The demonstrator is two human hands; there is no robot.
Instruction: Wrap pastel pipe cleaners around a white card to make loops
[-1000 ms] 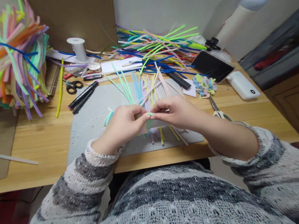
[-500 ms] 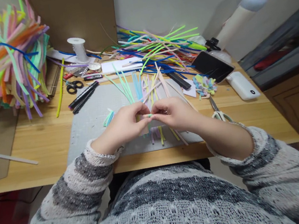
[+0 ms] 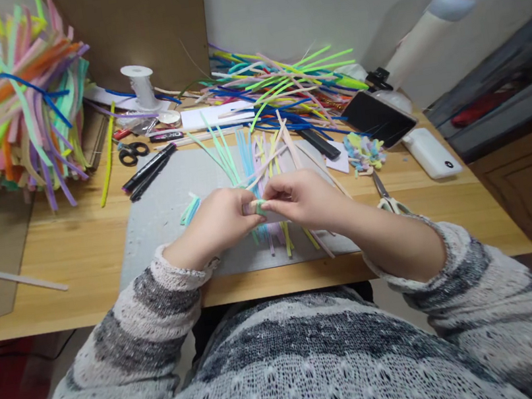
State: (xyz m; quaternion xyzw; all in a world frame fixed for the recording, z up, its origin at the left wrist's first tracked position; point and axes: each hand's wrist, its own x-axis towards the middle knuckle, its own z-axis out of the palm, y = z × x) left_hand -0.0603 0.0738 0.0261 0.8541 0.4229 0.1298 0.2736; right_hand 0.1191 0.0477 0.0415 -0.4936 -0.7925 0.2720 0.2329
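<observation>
Between my two hands is a short mint-green pipe cleaner (image 3: 259, 206), partly hidden by the fingers. My left hand (image 3: 226, 217) pinches its left side. My right hand (image 3: 303, 199) has thumb and forefinger closed at its right end. Beneath and behind the hands, loose pastel pipe cleaners lie on a grey cutting mat (image 3: 159, 222): green ones (image 3: 222, 153), blue ones (image 3: 245, 152), and yellow, lilac and pink ones (image 3: 288, 146). A small bunch of bent blue and green pieces (image 3: 190, 209) lies just left of my left hand.
A big bundle of coloured pipe cleaners (image 3: 27, 108) stands at the left. More lie heaped (image 3: 298, 81) at the back. Around the mat are black scissors (image 3: 133, 153), markers (image 3: 150, 172), a wire spool (image 3: 141, 88), light-handled scissors (image 3: 388, 194), a fluffy pastel piece (image 3: 363, 151) and a white case (image 3: 433, 152).
Both hands have shifted slightly left. The fingertips have drawn a little apart, and more of the green pipe cleaner shows between them.
</observation>
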